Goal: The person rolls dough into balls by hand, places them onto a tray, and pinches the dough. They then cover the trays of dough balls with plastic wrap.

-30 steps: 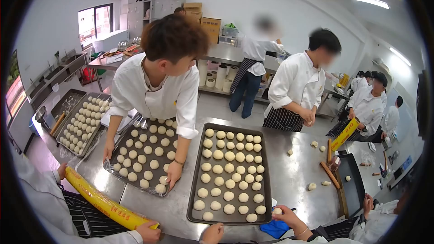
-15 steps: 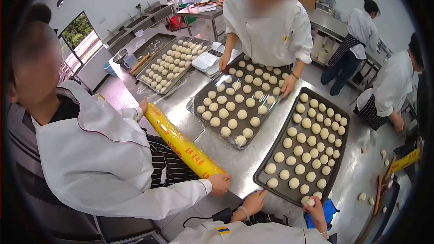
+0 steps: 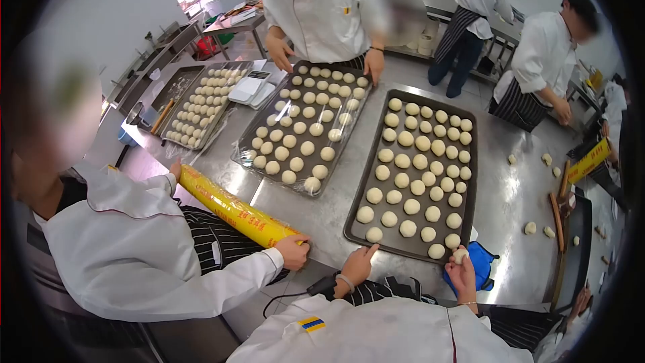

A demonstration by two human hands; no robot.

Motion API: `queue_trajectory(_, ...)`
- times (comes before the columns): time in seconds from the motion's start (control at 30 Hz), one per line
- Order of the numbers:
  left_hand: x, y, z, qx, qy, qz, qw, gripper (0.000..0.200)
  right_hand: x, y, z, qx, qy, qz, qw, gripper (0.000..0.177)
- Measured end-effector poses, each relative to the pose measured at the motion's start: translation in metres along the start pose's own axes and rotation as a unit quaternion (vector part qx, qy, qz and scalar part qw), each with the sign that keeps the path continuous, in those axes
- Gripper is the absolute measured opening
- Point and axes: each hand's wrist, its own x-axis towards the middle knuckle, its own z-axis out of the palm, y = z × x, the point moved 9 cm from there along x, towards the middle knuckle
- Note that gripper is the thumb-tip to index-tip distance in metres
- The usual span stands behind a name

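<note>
My left hand (image 3: 357, 265) rests at the near left corner of a dark baking tray (image 3: 349, 227), its index finger pointing at the rim. Rows of round white dough balls (image 3: 408, 228) cover this tray. At the tray's near right corner, my right hand (image 3: 462, 275) holds a dough ball (image 3: 459, 255) between its fingertips. A blue object (image 3: 480, 263) lies right beside that hand. Of my left hand, the curled fingers are partly hidden.
A co-worker at left holds a yellow film roll (image 3: 235, 212). Another stands behind a film-covered tray (image 3: 236, 154) of dough balls. Further trays and a scale (image 3: 251, 89) are at back left. Rolling pins (image 3: 557, 222) and loose dough pieces (image 3: 531, 228) lie at right.
The view has shifted, so the trays appear further left. My right hand has drawn back slightly from the tray, still with the dough ball. My left hand stays by the near left corner.
</note>
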Motion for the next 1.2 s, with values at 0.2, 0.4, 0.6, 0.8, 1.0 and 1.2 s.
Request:
queue_trajectory(0.2,0.004,-0.013,0.019,0.056,0.037,0.018,0.998,0.049,-0.001,0.001,0.002,-0.021,-0.05,0.024,0.998,0.045)
queue_trajectory(0.4,0.007,-0.009,0.019,0.049,0.028,0.045,0.997,0.049,-0.002,0.001,0.005,-0.023,-0.068,0.033,0.997,0.046)
queue_trajectory(0.6,0.004,-0.006,0.016,0.063,0.06,0.059,0.994,0.052,-0.001,0.002,0.004,-0.015,-0.08,0.04,0.996,0.048)
queue_trajectory(0.8,0.001,-0.008,0.017,0.064,0.064,0.046,0.995,0.054,-0.001,0.001,0.006,-0.019,-0.093,0.049,0.994,0.051)
queue_trajectory(1.0,0.002,-0.007,0.017,0.059,0.067,0.049,0.995,0.055,0.0,0.0,0.005,-0.01,-0.099,0.052,0.994,0.051)
queue_trajectory(1.2,0.003,-0.006,0.017,0.057,0.069,0.05,0.995,0.054,-0.002,0.0,0.007,-0.004,-0.098,0.048,0.994,0.05)
